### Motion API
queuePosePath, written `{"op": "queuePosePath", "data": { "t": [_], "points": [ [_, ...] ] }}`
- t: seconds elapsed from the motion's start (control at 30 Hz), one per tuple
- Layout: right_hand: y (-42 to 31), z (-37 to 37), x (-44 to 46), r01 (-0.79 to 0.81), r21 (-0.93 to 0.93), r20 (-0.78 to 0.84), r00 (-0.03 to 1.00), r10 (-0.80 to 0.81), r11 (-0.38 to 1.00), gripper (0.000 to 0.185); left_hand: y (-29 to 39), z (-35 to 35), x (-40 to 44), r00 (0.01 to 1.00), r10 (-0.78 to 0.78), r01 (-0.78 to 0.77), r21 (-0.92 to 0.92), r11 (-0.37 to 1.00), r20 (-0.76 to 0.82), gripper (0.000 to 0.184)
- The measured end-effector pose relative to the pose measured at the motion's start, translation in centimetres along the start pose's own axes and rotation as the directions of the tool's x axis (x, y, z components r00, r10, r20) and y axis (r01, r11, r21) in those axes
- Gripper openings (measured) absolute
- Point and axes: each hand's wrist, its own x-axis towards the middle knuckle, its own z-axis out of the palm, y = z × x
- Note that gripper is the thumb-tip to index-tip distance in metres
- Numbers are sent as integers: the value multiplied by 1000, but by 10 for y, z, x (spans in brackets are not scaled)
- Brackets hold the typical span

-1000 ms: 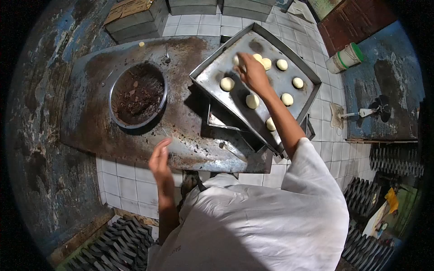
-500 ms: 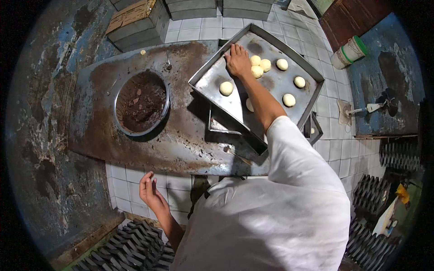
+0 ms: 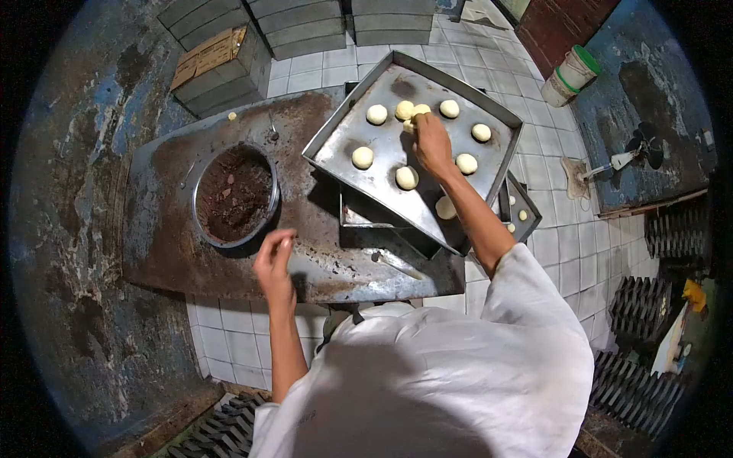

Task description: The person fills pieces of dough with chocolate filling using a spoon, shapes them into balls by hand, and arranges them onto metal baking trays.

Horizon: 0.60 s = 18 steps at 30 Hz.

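Note:
My right hand [image 3: 433,143] reaches into a metal tray [image 3: 340,162], its fingers closed on a pale dough ball [image 3: 410,126] that they partly cover. This ball belongs to a small cluster, with another dough ball [image 3: 405,111] right beside it. Spaced around the tray are several more, among them a dough ball [image 3: 376,114] at the upper left and a dough ball [image 3: 407,178] lower down. My left hand [image 3: 275,261] hovers by the table's near edge, fingers loosely bent and apart, holding nothing. It is nearest to a metal bowl [image 3: 276,200] of dark brown crumbly filling [image 3: 229,200].
Beneath the upper tray sits another metal tray [image 3: 366,221] on the worn table [image 3: 160,221]. A spoon [image 3: 272,130] lies behind the bowl, and a long thin tool [image 3: 397,265] near the front edge. Stacked grey tins [image 3: 298,27] stand behind; a lidded bucket [image 3: 573,74] is at right.
My right hand has moved from the tray's upper left to the dough cluster, leaving a ball where it was. My left hand has risen toward the bowl. The view has shifted slightly.

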Motion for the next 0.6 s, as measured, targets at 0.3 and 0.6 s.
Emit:
{"op": "queuePosePath", "data": {
  "t": [0.3,0.6],
  "points": [
    [-151,-120,-72,-366,810,145,882,448,458,19,39,146,23,909,192,-206,-2,979,369,25],
    [-204,-15,-157,-545,780,358,792,495,308,26,-57,78,-9,815,-373,568,-481,668,443,32]
  ]
}}
